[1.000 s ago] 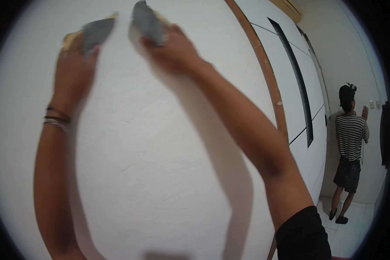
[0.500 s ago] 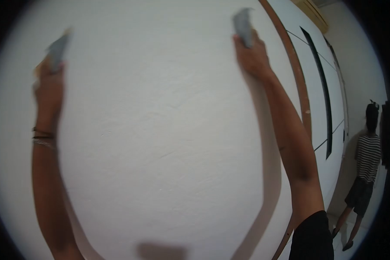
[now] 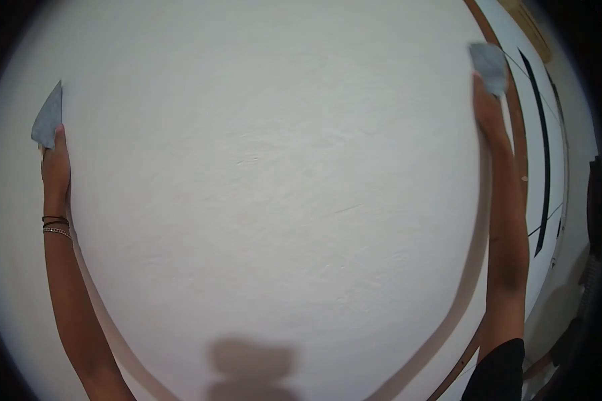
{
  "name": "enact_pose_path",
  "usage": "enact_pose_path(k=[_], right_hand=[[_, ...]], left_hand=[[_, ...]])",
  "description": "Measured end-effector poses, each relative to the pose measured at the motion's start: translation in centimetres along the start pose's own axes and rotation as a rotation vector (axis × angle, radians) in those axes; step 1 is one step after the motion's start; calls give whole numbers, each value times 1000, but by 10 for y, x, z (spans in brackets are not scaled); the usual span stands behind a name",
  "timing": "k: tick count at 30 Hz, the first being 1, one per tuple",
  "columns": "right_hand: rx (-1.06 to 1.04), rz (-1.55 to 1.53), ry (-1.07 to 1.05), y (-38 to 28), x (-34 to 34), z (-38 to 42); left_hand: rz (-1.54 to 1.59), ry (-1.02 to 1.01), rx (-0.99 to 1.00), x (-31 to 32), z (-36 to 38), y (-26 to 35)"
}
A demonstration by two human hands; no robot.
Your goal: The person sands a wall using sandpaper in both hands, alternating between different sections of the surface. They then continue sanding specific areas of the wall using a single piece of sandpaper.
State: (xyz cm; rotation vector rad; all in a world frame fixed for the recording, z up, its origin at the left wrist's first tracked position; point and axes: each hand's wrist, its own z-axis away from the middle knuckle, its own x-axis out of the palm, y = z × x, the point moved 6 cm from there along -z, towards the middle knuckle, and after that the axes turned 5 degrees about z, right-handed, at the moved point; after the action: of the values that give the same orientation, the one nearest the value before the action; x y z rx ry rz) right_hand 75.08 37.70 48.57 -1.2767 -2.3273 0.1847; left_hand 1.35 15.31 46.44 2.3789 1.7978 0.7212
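Note:
A broad white wall (image 3: 274, 200) with faint scratches and ridges fills the middle of the view. At the far left, my left hand (image 3: 56, 167) is closed on a grey piece of sandpaper (image 3: 48, 120), its pointed corner upward and its thumb along one edge. High on the right, my right hand (image 3: 491, 119) grips another grey piece of sandpaper (image 3: 489, 68), slightly blurred, beside the brown wooden strip. Both arms are stretched up along the wall, and each piece appears to be at the wall's surface. My fingers are partly hidden behind the pieces.
A curved brown wooden strip (image 3: 519, 134) borders the wall on the right. Beyond it are a white panel with a long black bar (image 3: 543, 154) and a yellowish object (image 3: 530, 30) at top right. A person's dark clothing (image 3: 568, 347) shows at the right edge.
My left hand has moved left and down in view, and my right hand right and down, so they are farther apart. The view has shifted; the other person is now mostly out of sight.

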Motion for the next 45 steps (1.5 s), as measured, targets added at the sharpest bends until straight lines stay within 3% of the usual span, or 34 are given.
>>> enact_pose_path(k=[1,4,5,6,7,8,9,10,12,14,16,18,19,20,21,23,26,28,29,32,34,35,36,38,40,42,43,44,45], right_hand=[[119,39,-76,39,16,-21],[233,124,-31,-31,3,18],[168,-21,-171,-65,11,33],[59,-71,-178,-99,16,47],[-91,-101,-176,-146,18,72],[-268,-96,-170,-190,20,96],[-446,-74,-132,-228,21,122],[-756,132,17,-264,25,146],[-914,95,-14,-297,24,185],[-888,22,-111,-285,26,174],[-353,-181,-458,-232,24,138],[-199,-119,-440,-137,19,97],[-123,-90,-432,-90,16,76],[-175,-139,-321,-8,27,32],[-183,-156,-320,-3,30,27],[31,-6,-240,18,28,24],[368,253,-110,54,7,28],[154,231,-210,-31,21,41],[-66,63,-142,-108,18,65],[-471,-217,-263,-265,34,134],[-776,-306,-147,-314,48,177],[-856,-147,-157,-331,37,185],[-765,-155,-79,-329,41,185],[-794,-178,-165,-300,38,158],[-670,-203,-186,-242,43,129],[-315,-43,-413,-157,26,95],[-229,-60,-382,-102,24,79],[-143,-80,-349,-47,22,63],[-58,-104,-313,5,18,48]], left_hand=[[-74,88,-92,-14,-4,-23],[-349,142,65,2,9,25],[-308,144,151,16,29,60],[-263,147,241,33,51,104],[-181,22,271,51,67,131],[-342,159,557,68,87,158],[-413,178,697,80,114,190],[-484,199,837,86,136,212],[-367,107,841,86,137,211],[-254,15,855,85,130,207],[-180,-26,514,56,96,157],[-100,-169,164,29,53,72],[-144,-98,158,8,40,35],[-189,-30,157,-9,22,4],[-199,-14,156,-19,18,-14],[-362,54,-11,-38,13,-44],[-499,50,-41,-22,31,2],[-409,101,207,9,45,41],[-483,84,315,26,63,77],[-366,5,640,66,122,173],[-310,-8,798,89,144,208],[-304,-24,802,94,148,216],[-310,-35,806,92,146,217],[-473,-237,772,97,133,201],[-389,-206,597,92,108,155],[-236,-115,540,85,75,96],[-186,-23,478,77,60,58],[180,-160,165,72,54,33],[163,-204,87,68,50,-5]])
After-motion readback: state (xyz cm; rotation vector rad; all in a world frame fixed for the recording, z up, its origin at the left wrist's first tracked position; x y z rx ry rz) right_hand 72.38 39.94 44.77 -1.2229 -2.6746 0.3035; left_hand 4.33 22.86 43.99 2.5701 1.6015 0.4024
